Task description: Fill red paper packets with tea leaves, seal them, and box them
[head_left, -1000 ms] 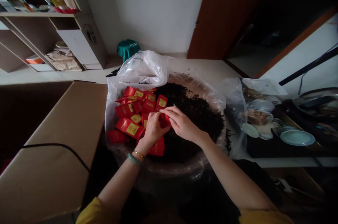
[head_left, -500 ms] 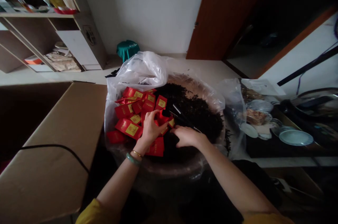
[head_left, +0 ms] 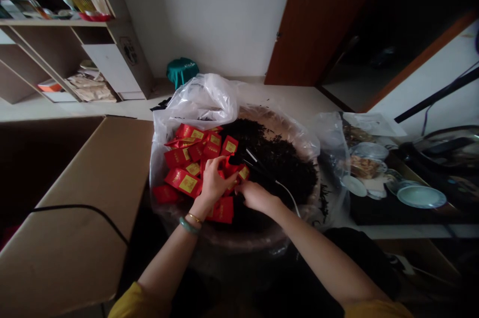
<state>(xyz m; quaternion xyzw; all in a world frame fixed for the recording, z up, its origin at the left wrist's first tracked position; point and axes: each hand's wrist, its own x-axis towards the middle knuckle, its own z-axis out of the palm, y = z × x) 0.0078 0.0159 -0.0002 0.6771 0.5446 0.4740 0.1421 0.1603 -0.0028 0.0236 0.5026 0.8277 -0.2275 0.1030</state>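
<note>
The right hand [head_left: 258, 197], its grip too dark to tell, is beside the red packet [head_left: 231, 167] held between the left hand's [head_left: 214, 183] thumb and fingers. Just beyond are a black corded tool [head_left: 259, 164] and dark leaves [head_left: 286, 158] in a plastic-lined basin [head_left: 290, 123], with a green-covered bin [head_left: 182, 71] farther off.

In front of you, the round container [head_left: 283, 124], lined with clear plastic [head_left: 215, 93], carries loose dark dried leaves [head_left: 290, 158] across its middle and right, with red packets [head_left: 185, 181] piled on its left.
</note>
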